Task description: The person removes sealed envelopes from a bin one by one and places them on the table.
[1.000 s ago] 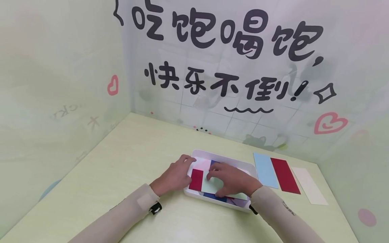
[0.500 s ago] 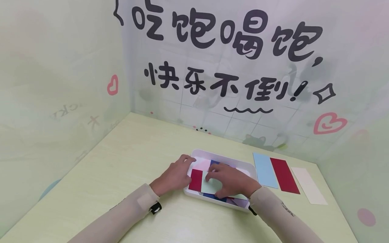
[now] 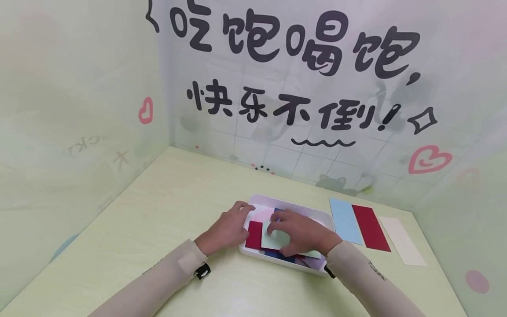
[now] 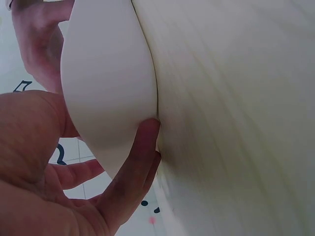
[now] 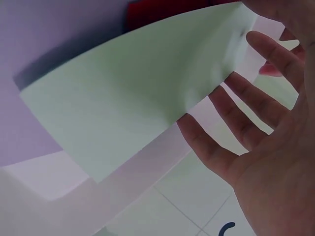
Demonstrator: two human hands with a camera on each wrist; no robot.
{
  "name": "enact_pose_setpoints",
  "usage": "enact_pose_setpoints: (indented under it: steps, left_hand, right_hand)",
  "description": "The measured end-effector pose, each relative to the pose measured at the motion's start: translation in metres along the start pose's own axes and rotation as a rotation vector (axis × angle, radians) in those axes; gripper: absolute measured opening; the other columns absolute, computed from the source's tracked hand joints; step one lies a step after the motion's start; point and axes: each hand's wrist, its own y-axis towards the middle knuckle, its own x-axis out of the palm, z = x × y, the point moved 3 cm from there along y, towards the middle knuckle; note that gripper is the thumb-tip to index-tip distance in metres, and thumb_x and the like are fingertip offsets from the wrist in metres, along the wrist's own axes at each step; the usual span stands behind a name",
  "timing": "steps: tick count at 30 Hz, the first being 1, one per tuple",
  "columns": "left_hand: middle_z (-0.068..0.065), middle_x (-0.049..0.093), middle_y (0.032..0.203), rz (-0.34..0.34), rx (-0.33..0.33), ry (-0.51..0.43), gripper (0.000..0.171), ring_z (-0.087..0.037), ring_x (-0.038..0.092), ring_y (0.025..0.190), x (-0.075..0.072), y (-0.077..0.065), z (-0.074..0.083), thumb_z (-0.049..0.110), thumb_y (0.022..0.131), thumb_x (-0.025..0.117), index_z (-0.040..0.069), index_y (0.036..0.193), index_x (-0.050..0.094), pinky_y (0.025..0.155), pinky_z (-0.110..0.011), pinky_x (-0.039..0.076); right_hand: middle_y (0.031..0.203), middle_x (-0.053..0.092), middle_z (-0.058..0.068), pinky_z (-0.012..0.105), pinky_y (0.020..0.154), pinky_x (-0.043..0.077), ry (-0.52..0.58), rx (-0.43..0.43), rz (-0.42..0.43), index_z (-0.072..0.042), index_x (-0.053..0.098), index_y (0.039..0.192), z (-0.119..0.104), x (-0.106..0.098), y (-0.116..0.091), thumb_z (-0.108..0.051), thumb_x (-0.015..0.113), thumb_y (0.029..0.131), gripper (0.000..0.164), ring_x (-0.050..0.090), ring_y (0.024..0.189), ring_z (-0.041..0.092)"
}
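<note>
At the left end of a white tray (image 4: pixel 103 73) my left hand (image 3: pixel 226 229) grips the rim, with fingers against the outer wall in the left wrist view. Over the tray my right hand (image 3: pixel 304 231) holds a pale green card (image 5: pixel 108 108) by its long edges. The right wrist view shows this card bowed, with several fingertips (image 5: pixel 194 125) along one edge; the thumb is mostly hidden there. Beneath or beside it in the tray lie a red card (image 3: pixel 254 235), a dark blue one (image 3: pixel 279 256) and a purple one (image 3: pixel 315 263).
Right of the tray, light blue (image 3: pixel 345 221), red (image 3: pixel 371 228) and cream (image 3: pixel 402 241) cards lie side by side on the pale table (image 3: pixel 190 189). Printed plastic sheeting (image 3: pixel 253 154) walls the table at the back and both sides.
The pale green card has risen slightly and shifted a touch left with my right hand. My left hand and the tray stay where they were.
</note>
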Motion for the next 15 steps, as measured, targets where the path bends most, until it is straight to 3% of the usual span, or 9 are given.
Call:
enact_pose_setpoints:
  steps: [7, 15]
  left_hand:
    - [-0.011, 0.042, 0.142, 0.008, 0.013, 0.000, 0.061, -0.025, 0.062, 0.092, 0.002, 0.001, -0.002, 0.008, 0.084, 0.069, 0.008, 0.141, 0.048, 0.080, -0.033, 0.054]
    - [-0.011, 0.042, 0.143, 0.023, -0.002, -0.012, 0.063, -0.028, 0.063, 0.099, 0.002, 0.001, 0.000, 0.007, 0.082, 0.070, 0.008, 0.141, 0.049, 0.081, -0.037, 0.055]
  right_hand:
    - [0.141, 0.047, -0.003, 0.038, 0.090, 0.048, 0.007, 0.019, 0.076, -0.038, 0.061, 0.119, 0.001, -0.016, -0.008, -0.036, 0.084, 0.069, 0.055, 0.042, 0.124, 0.018]
    - [0.141, 0.046, -0.008, 0.034, 0.084, 0.050, 0.028, 0.133, 0.154, -0.040, 0.061, 0.121, 0.008, -0.041, -0.032, -0.036, 0.085, 0.068, 0.059, 0.040, 0.123, 0.014]
